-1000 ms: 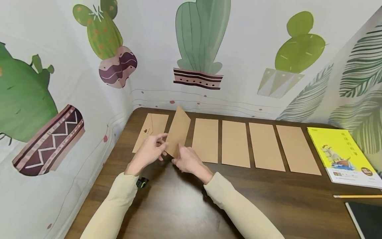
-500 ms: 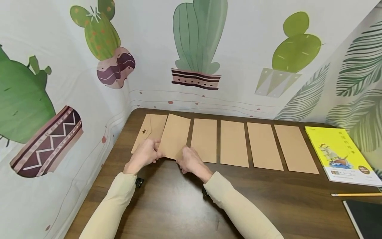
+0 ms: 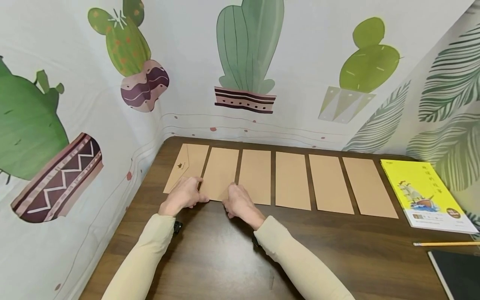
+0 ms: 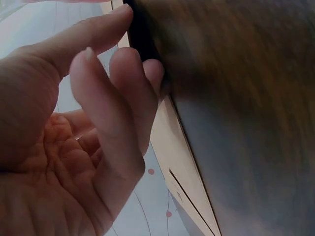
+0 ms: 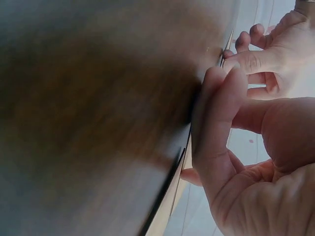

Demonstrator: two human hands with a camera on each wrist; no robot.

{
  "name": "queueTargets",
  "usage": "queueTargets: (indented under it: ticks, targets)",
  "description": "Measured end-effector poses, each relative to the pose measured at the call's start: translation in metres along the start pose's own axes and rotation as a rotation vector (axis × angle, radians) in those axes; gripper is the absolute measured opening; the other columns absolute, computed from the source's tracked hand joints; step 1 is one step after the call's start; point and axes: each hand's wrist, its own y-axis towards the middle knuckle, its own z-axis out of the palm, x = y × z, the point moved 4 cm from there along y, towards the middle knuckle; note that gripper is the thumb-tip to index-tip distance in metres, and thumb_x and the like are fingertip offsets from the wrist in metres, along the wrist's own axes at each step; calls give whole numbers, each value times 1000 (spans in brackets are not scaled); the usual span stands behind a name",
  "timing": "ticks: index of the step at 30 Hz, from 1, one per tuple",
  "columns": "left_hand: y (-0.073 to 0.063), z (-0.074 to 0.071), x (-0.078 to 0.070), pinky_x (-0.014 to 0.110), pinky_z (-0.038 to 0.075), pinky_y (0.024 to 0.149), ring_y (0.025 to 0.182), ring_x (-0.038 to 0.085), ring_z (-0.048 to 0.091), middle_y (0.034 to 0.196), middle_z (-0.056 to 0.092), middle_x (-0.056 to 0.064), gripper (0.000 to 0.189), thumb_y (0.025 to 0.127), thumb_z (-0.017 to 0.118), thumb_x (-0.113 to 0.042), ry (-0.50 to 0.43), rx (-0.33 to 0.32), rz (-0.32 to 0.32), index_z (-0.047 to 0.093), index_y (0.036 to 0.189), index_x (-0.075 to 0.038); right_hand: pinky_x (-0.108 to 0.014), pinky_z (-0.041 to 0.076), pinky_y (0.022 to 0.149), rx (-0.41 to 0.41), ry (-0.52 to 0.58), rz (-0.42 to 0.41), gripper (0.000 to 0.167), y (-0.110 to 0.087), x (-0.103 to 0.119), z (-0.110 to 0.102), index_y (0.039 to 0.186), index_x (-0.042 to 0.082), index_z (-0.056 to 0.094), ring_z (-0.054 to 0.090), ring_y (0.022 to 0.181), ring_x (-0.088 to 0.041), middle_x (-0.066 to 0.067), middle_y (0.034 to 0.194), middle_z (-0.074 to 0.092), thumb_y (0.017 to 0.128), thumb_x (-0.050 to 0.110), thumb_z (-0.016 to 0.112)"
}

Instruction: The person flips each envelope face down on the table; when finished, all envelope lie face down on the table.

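Along the back of the table lies a row of several brown paper envelopes. The leftmost envelope (image 3: 191, 160) shows its flap and a small dark crown print; the others show plain faces. The second envelope (image 3: 221, 166) lies flat between my hands. At its lower left corner rests the thumb of my left hand (image 3: 185, 193), whose other fingers bend loosely over the leftmost envelope and table edge of the row. My right hand (image 3: 240, 202) touches the lower right corner with bent fingers. In the left wrist view, the left hand (image 4: 98, 113) has its fingers apart; the right wrist view shows the right hand (image 5: 231, 142).
To the right of the envelopes lies a yellow book (image 3: 423, 191) with a ship on its cover. A pencil (image 3: 446, 243) and a black notebook (image 3: 457, 271) are at the right edge. A cactus-print cloth (image 3: 300, 62) hangs behind and left of the brown table (image 3: 232, 262).
The second envelope was raised and tilted between my hands; it has come down and now lies flat in line with the others. Both hands stay near its lower corners.
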Motion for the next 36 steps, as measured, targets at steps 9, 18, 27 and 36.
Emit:
queueTargets:
  ticks: [9,18,27,36]
  targets:
    - [-4,8,6,25,44,50,41,10,58,45,55,-5,82,90,88,-30,34,20,-4,53,160,-4,-24,57,50,-12,54,-14,57,-7,2,5,150,-13,47,68,43,-12,-3,59,69,104,11,70]
    - [-15,-11,25,46,61,84,69,21,72,90,77,12,80,97,81,-36,2,-50,33,48,163,-6,-33,62,51,-78,404,-18,89,-49,30,-23,171,-7,18,63,46,-12,-9,67,74,103,9,74]
    - [-19,-56,74,53,59,87,99,34,76,106,81,18,72,96,83,-35,38,-148,-19,58,155,-1,-20,53,48,203,743,-140,82,-38,65,-2,168,-9,25,63,51,-10,-4,68,70,102,8,71]
    - [-11,-52,104,56,57,93,104,37,72,115,80,20,65,100,77,-37,72,-103,-149,59,152,-3,-16,50,50,383,955,-58,89,-23,91,25,167,-15,9,61,51,-6,-1,67,71,104,5,68]
